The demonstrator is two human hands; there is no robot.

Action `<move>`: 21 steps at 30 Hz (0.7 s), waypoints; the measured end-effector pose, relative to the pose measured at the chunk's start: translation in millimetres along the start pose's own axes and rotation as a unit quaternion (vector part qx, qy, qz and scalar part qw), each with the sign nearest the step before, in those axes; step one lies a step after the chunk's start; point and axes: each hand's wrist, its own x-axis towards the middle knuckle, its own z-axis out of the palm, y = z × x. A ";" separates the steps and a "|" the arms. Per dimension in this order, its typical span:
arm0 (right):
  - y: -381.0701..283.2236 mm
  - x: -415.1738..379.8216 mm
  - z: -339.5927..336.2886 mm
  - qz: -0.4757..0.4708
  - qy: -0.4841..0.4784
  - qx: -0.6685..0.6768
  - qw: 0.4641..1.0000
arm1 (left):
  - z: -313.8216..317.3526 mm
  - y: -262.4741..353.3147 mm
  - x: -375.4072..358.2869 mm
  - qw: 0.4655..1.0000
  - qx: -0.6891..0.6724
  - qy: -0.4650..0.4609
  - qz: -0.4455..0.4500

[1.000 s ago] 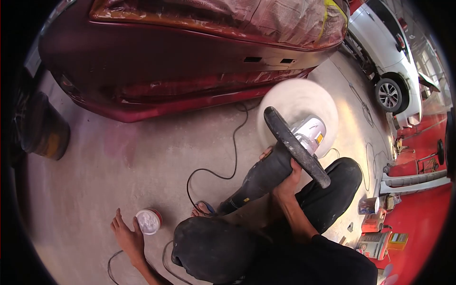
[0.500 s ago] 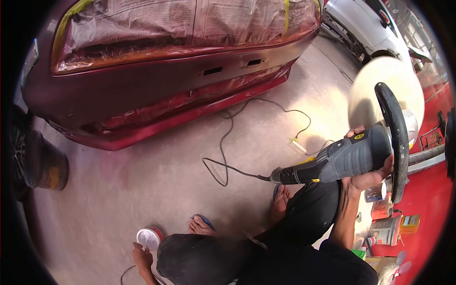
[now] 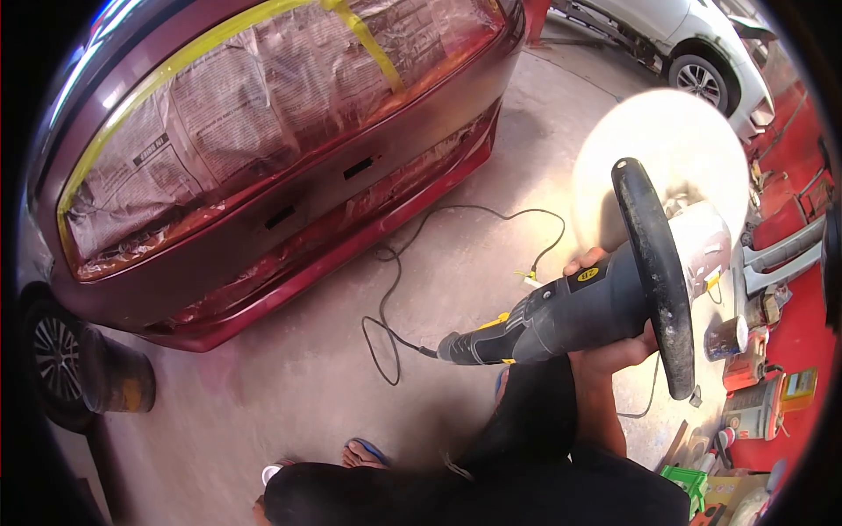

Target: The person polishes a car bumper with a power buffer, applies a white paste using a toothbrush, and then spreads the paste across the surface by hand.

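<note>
My right hand (image 3: 618,352) is wrapped around the grey body of a corded polisher (image 3: 574,320). Some fingertips show over its upper side. The polisher has a black loop handle (image 3: 653,276) and a large round white pad (image 3: 658,131), which faces away from me, brightly lit. Its black cord trails across the floor. At the lower left, only a sliver of my left hand (image 3: 259,510) shows beside my dark-clothed knee. Close to it is a small round tub with a white top (image 3: 273,473), partly hidden by the knee. The left fingers cannot be made out.
A dark red car bumper (image 3: 289,254) stands ahead, newspaper masking (image 3: 246,105) taped above it. A black bucket (image 3: 118,373) sits by a wheel (image 3: 60,355) at left. A white car (image 3: 693,26) is behind. Cans and containers (image 3: 752,408) line the right side.
My view has turned and tilted, so the bumper sits further left. The polisher, still in my right hand, appears further left. My left hand, earlier at the tub, is now mostly hidden by my leg.
</note>
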 end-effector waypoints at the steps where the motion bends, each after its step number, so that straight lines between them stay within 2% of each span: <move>1: -0.5 1.7 -8.1 0.014 -0.003 -0.028 1.000 | -4.4 7.4 -3.0 1.000 0.006 0.004 -0.007; 4: -7.6 8.1 -20.7 0.044 -0.009 -0.122 0.991 | -19.6 26.9 -9.6 0.999 0.022 0.016 -0.021; 9: -7.4 7.5 -31.8 0.057 0.020 -0.089 0.994 | -24.2 37.4 -15.3 0.999 0.035 0.027 -0.032; 14: -4.4 2.3 -38.4 0.068 0.034 -0.058 0.995 | -13.1 -0.1 -8.7 0.999 0.019 0.051 -0.004; 16: -8.9 3.6 -31.9 0.062 0.038 -0.041 0.996 | -21.9 8.0 -27.1 0.998 0.029 0.051 -0.031; 17: -12.3 4.0 -26.3 0.058 0.039 -0.032 0.997 | -44.8 35.6 -45.3 0.997 0.038 0.048 -0.051; 19: -17.8 -0.5 -21.1 0.062 0.045 -0.003 0.997 | -41.8 21.1 -40.8 0.998 0.061 0.015 0.029; 21: -17.9 -3.7 -10.4 0.063 0.093 0.012 0.994 | -31.9 15.8 -39.6 0.999 0.041 0.015 0.030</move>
